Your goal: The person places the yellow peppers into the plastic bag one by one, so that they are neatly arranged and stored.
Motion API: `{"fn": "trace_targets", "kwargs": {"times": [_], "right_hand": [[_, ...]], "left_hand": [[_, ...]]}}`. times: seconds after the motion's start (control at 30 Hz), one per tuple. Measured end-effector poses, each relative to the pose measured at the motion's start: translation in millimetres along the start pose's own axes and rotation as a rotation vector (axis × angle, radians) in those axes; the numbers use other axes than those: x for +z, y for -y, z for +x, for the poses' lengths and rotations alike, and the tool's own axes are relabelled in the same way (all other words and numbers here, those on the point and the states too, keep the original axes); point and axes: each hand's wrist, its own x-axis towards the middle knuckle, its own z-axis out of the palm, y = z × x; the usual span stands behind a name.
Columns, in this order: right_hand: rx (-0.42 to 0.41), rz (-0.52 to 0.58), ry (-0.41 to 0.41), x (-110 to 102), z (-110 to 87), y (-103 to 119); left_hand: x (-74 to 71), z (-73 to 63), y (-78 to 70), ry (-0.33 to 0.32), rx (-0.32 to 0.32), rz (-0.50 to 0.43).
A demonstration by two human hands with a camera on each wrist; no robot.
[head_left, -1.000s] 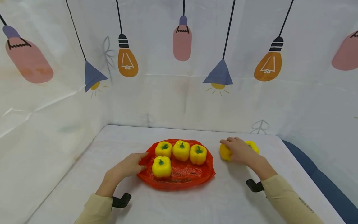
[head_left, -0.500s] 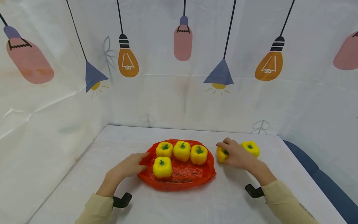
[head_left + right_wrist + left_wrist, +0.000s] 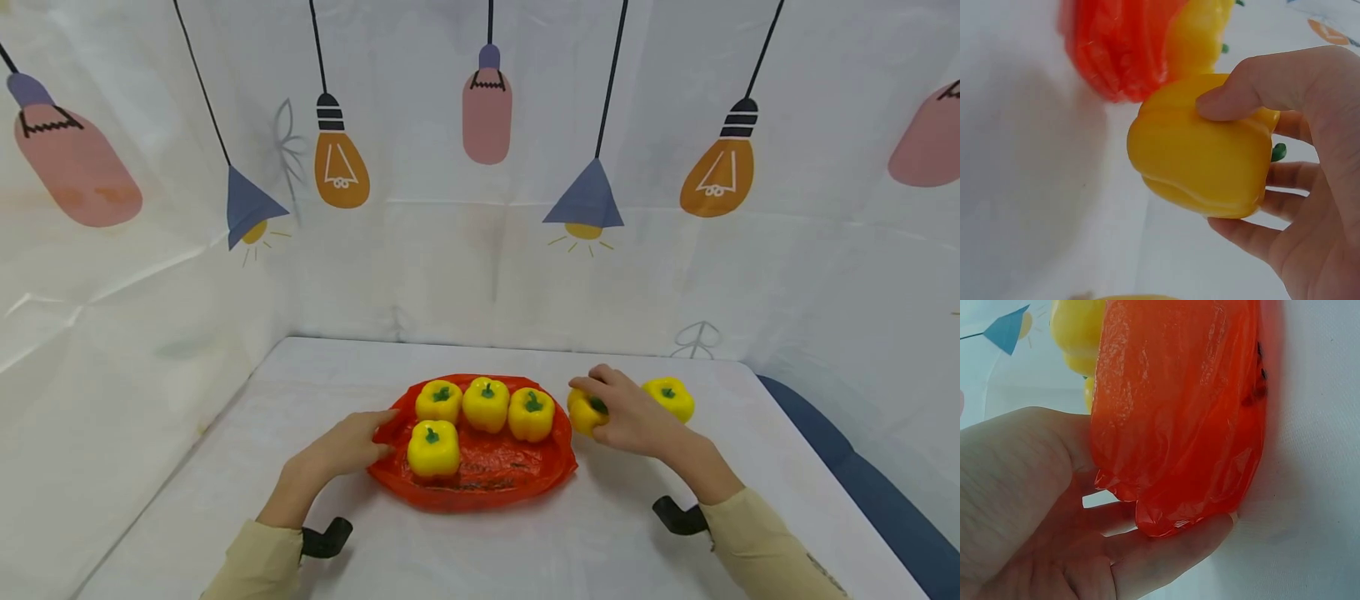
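Observation:
My left hand (image 3: 351, 442) holds the left end of an oval red plastic bag (image 3: 480, 492), spread like a shallow tray. In the left wrist view its fingers (image 3: 1169, 553) lie against the bag's end (image 3: 1179, 456); part of the thumb is hidden behind the plastic. Several yellow bell peppers with green stems sit on the bag, one (image 3: 435, 450) at the front left. My right hand (image 3: 633, 417) grips another yellow bell pepper (image 3: 1204, 150) between thumb and fingers, just right of the bag's edge. Behind that hand, a further yellow bell pepper (image 3: 671, 398) rests on the table.
The table (image 3: 600, 533) has a white cover. A white curtain (image 3: 420, 267) printed with lamps hangs right behind its back edge. A dark blue chair (image 3: 840, 450) stands at the right side. Each wrist wears a black mount, such as the left one (image 3: 327, 537).
My right hand has moved left with its yellow bell pepper, closer to the red bag, and the pepper behind it shows more fully. The left hand stays where it was.

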Motion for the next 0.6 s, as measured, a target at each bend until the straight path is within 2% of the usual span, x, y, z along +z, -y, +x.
{"fn": "trace_targets", "kwargs": {"times": [0.2, 0.6], "right_hand": [[-0.031, 0.034, -0.043, -12.7, -0.2, 21.0], [-0.097, 0.062, -0.024, -24.4, -1.2, 68.7]], "left_hand": [[1.6, 0.3, 1.4, -0.003, -0.002, 0.0], [2.9, 1.4, 1.2, -0.006, -0.014, 0.01]]}}
